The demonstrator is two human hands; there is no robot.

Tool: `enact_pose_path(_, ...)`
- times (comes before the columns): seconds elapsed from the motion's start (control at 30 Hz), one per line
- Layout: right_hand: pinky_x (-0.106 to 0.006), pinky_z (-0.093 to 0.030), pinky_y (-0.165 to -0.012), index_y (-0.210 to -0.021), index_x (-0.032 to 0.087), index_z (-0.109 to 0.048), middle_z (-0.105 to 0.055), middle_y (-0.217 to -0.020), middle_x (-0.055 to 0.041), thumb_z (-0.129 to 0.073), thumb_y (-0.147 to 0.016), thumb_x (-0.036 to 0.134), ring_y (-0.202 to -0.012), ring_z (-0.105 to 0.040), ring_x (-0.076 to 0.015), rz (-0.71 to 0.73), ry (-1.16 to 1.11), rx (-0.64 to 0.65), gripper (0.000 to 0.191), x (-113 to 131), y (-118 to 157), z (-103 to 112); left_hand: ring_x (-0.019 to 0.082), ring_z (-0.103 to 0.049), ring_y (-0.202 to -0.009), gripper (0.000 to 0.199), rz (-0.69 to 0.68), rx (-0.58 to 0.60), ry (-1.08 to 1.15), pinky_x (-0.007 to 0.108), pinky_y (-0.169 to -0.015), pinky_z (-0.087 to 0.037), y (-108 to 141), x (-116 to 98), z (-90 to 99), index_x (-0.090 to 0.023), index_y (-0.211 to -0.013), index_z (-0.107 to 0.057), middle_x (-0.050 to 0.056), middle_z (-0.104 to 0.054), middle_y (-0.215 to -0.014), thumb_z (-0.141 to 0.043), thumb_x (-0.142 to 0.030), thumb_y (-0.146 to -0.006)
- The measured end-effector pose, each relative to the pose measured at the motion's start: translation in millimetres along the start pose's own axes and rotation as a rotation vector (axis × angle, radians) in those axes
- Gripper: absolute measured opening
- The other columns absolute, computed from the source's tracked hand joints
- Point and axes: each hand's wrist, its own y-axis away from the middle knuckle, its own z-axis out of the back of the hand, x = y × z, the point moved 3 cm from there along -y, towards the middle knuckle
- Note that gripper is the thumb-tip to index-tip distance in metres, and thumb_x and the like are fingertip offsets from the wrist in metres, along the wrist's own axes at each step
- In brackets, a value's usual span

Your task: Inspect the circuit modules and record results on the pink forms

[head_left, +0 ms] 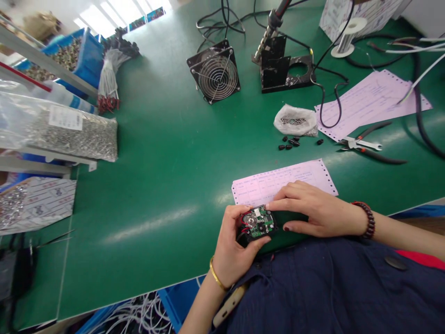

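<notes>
Near the table's front edge, my left hand (234,246) is closed round a small black housing with a green circuit board (261,223) facing up. Red wires and a clear round part show on the board's left side. My right hand (306,208) has its fingers stretched out; the index fingertip touches the housing's upper right edge, while the thumb stays apart from it. Just beyond both hands lies a pink printed sheet (285,180), partly covered by the right hand.
A small fan (217,74) and a soldering iron stand (278,69) are at the back. To the right lie pliers (375,150), a bag of small parts (295,119), black caps (290,143), papers (375,99) and a solder spool (347,39). Bagged parts (69,130) occupy the left shelf.
</notes>
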Motion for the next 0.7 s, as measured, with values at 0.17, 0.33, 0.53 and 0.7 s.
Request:
enact_pose_path(0.17,-0.040,-0.047,-0.087,-0.143,0.024,-0.058,-0.067,-0.115,-0.0113,-0.061,-0.100,0.036,-0.099,-0.060,-0.0245,0.010,0.026,0.008,0.045,-0.6,-0.4,-1.9,0.023,-0.059,-0.109,0.053,-0.037,0.003,-0.023,0.038,-0.096,-0.055,-0.1,-1.8,0.6,-0.028,-0.128,-0.052,0.006,-0.057,-0.118,-0.082,-0.028,-0.085)
enact_pose_path(0.33,-0.039,-0.048,-0.083,-0.142,0.025,-0.060,-0.066,-0.111,-0.0113,-0.061,-0.101,0.040,-0.096,-0.060,-0.0241,0.019,0.088,0.007,0.044,1.3,-0.4,-2.6,0.024,-0.059,-0.109,0.052,-0.048,0.007,-0.064,0.038,-0.096,-0.054,1.1,-2.7,1.4,-0.027,-0.129,-0.052,0.006,-0.058,-0.117,-0.081,-0.031,-0.086)
enact_pose_path(0.53,-0.042,-0.050,-0.084,-0.139,0.019,-0.059,-0.065,-0.113,-0.0133,-0.059,-0.100,0.044,-0.099,-0.060,-0.0267,-0.103,0.163,-0.047,0.046,-1.8,0.8,1.6,0.024,-0.061,-0.109,0.051,-0.028,-0.031,-0.059,0.038,-0.095,-0.055,4.9,-2.7,2.2,-0.027,-0.128,-0.052,0.006,-0.057,-0.118,-0.080,-0.029,-0.086)
enact_pose_path(0.7,-0.045,-0.049,-0.083,-0.139,0.018,-0.060,-0.062,-0.109,-0.0128,-0.059,-0.099,0.051,-0.096,-0.058,-0.0282,-0.171,0.204,-0.013,0.052,-3.2,-3.5,-0.3,0.022,-0.060,-0.111,0.052,-0.022,-0.009,-0.046,0.036,-0.098,-0.054,5.8,-1.4,2.0,-0.029,-0.130,-0.051,0.005,-0.057,-0.119,-0.080,-0.027,-0.087)
